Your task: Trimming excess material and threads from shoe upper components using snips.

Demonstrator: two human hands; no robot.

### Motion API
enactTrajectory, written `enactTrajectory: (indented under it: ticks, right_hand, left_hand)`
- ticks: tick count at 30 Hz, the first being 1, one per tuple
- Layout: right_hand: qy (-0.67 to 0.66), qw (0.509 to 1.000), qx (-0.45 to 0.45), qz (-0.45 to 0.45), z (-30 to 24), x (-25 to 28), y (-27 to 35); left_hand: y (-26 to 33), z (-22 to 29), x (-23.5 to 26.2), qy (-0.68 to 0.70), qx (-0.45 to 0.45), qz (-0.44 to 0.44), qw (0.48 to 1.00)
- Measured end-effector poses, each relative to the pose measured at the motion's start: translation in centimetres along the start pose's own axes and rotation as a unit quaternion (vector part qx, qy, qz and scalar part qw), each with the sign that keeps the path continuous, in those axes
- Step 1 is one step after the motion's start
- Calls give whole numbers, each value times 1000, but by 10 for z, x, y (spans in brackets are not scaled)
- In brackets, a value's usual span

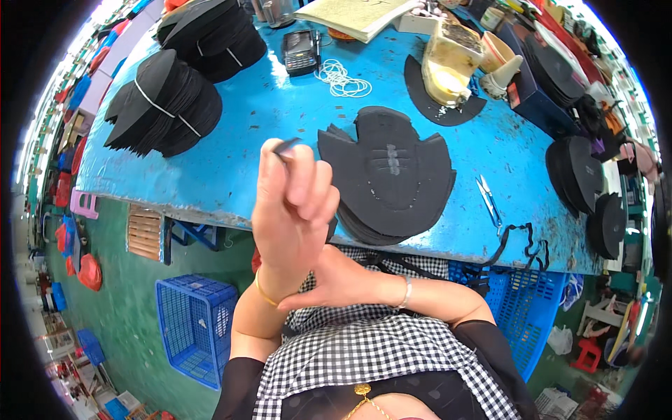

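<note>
My left hand (294, 203) is raised over the table's near edge, fingers curled and pinching a small black strip (287, 145) between thumb and forefinger. My right hand (343, 280) crosses low in front of my apron, its thumb lying at my left wrist. The rest of its fingers are hidden behind the left hand, so what they hold, if anything, does not show. Just right of the left hand, a stack of flat black shaped pieces (392, 168) rests on the blue table (273, 112). The top piece bears stitching and a pale grey mark.
Banded black stacks (164, 105) stand at the left. Thread snips (490, 201) and a black strap (500, 245) lie at right. Farther back are white cord (343, 78), a handheld device (301, 52) and a glue-crusted container (451, 63). A blue crate (198, 325) sits on the floor.
</note>
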State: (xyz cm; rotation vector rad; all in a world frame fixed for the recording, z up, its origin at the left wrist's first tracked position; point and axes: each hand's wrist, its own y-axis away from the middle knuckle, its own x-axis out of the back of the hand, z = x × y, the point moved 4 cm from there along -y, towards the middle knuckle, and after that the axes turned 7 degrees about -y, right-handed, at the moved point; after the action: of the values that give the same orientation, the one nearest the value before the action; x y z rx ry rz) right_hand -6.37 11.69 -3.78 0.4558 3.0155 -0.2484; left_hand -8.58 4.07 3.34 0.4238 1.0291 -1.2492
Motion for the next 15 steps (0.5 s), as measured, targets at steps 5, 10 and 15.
enactTrajectory:
  ticks: [5,10,15]
  right_hand:
    - [88,975,-116,-168,2,-9,27]
    - [-11,985,-173,9,-91,119,-1]
    - [363,916,-167,38,-40,252,-46]
  left_hand:
    - [16,4,-18,-701,-316,-163,617]
    - [56,11,48,-510,65,-19,857]
    - [108,-43,81,-340,386,-103,851]
